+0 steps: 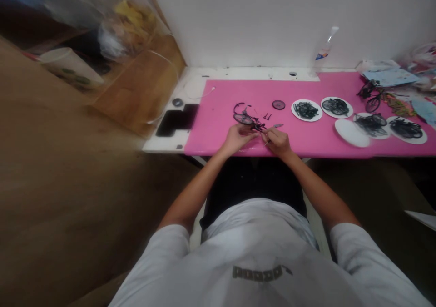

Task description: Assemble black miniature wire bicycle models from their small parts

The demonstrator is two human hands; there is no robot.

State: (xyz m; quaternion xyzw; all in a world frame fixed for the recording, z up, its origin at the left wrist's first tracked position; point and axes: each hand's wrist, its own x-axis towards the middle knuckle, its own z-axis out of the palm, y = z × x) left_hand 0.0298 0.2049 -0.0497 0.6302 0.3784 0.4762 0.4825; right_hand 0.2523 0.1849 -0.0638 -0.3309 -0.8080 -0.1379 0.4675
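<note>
A small black model bicycle (243,118) lies at the front of the pink mat, one wheel mounted, handlebar towards the back left. My left hand (235,140) is closed on its near end, fingers pinched around the frame. Opposite it, my right hand (278,141) pinches at the same end of the frame. A thin light sliver shows beneath the right fingers, too small to name. Beyond the hands are a loose wheel (278,104) and small black parts (267,116). A small grey piece (278,125) lies by the right hand.
Plates of black parts (294,112) stand to the right, alongside an overturned-looking white plate (352,133). Another model bicycle (372,101) is farther right, near packets (390,76). A clear bottle (323,55) stands by the wall. Dark phone-like slabs (170,123) lie left.
</note>
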